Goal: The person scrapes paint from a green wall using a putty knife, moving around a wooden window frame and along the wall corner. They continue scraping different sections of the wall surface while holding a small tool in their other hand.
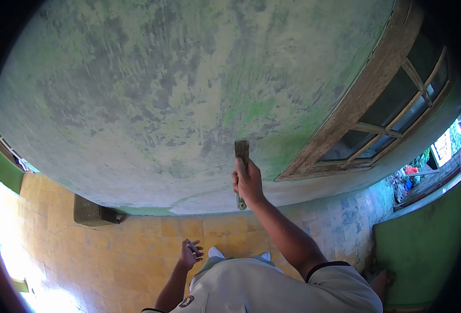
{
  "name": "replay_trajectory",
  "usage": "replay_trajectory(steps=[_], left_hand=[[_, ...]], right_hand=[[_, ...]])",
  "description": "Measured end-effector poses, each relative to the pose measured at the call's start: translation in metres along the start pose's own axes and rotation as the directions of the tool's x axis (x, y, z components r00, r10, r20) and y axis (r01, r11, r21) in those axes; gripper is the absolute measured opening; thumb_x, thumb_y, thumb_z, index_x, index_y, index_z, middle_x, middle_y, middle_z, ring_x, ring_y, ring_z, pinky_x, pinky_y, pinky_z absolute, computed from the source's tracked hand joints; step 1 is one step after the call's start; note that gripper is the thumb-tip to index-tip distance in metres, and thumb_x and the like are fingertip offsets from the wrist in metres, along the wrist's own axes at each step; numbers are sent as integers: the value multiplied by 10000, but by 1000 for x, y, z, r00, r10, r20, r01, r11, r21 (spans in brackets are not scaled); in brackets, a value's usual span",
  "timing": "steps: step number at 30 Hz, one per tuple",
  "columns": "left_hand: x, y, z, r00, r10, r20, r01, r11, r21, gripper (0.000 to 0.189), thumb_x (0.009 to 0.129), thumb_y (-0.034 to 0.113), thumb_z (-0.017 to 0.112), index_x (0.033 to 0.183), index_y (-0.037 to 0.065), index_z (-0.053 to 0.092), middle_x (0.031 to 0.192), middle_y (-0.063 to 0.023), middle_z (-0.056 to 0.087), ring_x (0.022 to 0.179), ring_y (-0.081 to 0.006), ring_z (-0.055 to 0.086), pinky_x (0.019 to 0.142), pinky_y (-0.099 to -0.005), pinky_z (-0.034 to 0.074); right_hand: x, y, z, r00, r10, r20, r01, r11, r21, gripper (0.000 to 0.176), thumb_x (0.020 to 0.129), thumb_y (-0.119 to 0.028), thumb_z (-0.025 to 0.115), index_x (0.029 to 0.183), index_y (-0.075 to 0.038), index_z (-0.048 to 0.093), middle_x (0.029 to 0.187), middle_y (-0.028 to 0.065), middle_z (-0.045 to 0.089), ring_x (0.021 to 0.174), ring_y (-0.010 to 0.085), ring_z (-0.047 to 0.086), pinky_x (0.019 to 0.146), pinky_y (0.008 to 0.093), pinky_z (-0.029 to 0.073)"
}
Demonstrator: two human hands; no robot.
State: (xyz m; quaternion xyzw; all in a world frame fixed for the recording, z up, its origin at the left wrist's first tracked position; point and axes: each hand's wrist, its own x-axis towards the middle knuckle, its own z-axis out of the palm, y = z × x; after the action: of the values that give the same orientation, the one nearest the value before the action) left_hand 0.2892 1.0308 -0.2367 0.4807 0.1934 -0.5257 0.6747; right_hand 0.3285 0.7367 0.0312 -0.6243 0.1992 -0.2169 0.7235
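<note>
My right hand [249, 183] is wrapped round the handle of a scraper [242, 149], a putty knife with a flat, dirty blade. Its blade points up at the wall [188, 120] and appears to touch it, though the exact contact is hard to make out. Patches of grey, off-white and green cover the wall's scraped surface. Lower down, beside my body, my left hand [187, 256] holds a small dark grey object [193, 248] across its half-curled fingers; its kind is too small to tell.
A worn wooden window frame [340, 125] with glass panes is set in the wall at right. Below lies a yellow tiled floor [131, 245]. A dark box-like object [92, 211] stands at the wall's foot on the left, and a green low wall [423, 245] is at right.
</note>
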Motion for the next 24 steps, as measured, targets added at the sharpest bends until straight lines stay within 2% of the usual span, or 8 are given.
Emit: replay_trajectory(steps=[5,9,17,19,20,21,23,24], left_hand=[[0,9,-7,1000,2,1,-2,1000,-8,694,815,654,326,1237,122,472,978,-96,536,848,-273,540,729,-445,423],[0,7,-17,1000,2,-9,-2,1000,-5,712,805,669,341,1240,120,464,990,-92,523,872,-276,531,745,-451,413],[2,9,-13,1000,21,3,-21,998,-54,716,798,674,354,1238,118,456,1020,-93,504,894,-281,519,757,-467,410],[1,3,-8,1000,22,-15,-23,997,-71,716,798,675,357,1236,117,455,1024,-94,502,897,-282,517,759,-470,411],[3,1,-7,1000,10,-7,-10,998,-59,709,801,671,357,1231,117,459,1018,-94,506,896,-284,519,762,-472,411],[3,-1,-5,1000,-2,0,2,999,-43,701,804,667,357,1225,117,462,1011,-94,509,894,-286,521,764,-474,412],[0,0,0,1000,3,7,-2,999,-36,698,807,663,357,1223,111,461,997,-95,515,901,-293,524,767,-477,413],[-1,1,3,1000,3,26,-2,999,-39,696,811,659,358,1220,106,460,983,-96,521,909,-300,528,770,-481,413]], right_hand=[[-36,31,-3,991,130,10,-129,990,-54,333,934,-368,479,776,-81,420,526,17,429,362,91,387,355,257,350],[13,-29,5,998,-50,-27,50,999,18,337,935,-372,481,768,-86,417,551,10,432,380,85,392,368,261,354],[-46,0,5,982,184,41,-184,983,16,328,931,-356,493,769,-81,420,551,21,441,372,95,404,369,267,360],[-17,-19,-1,997,81,-10,-82,992,-99,373,920,-410,497,762,-79,433,543,26,456,379,105,442,364,269,365],[4,-49,2,999,11,-53,-12,1000,-23,371,924,-410,488,762,-81,434,542,19,450,376,105,427,372,275,370],[19,-75,1,991,-129,24,131,990,-61,358,932,-392,480,763,-81,432,549,17,447,373,101,410,378,267,371],[11,-97,17,985,-169,35,169,986,5,343,941,-375,467,772,-79,427,563,18,448,374,96,399,384,262,371],[0,-98,21,992,-88,92,85,996,36,334,943,-367,463,778,-79,426,569,21,450,375,97,403,383,261,370]])
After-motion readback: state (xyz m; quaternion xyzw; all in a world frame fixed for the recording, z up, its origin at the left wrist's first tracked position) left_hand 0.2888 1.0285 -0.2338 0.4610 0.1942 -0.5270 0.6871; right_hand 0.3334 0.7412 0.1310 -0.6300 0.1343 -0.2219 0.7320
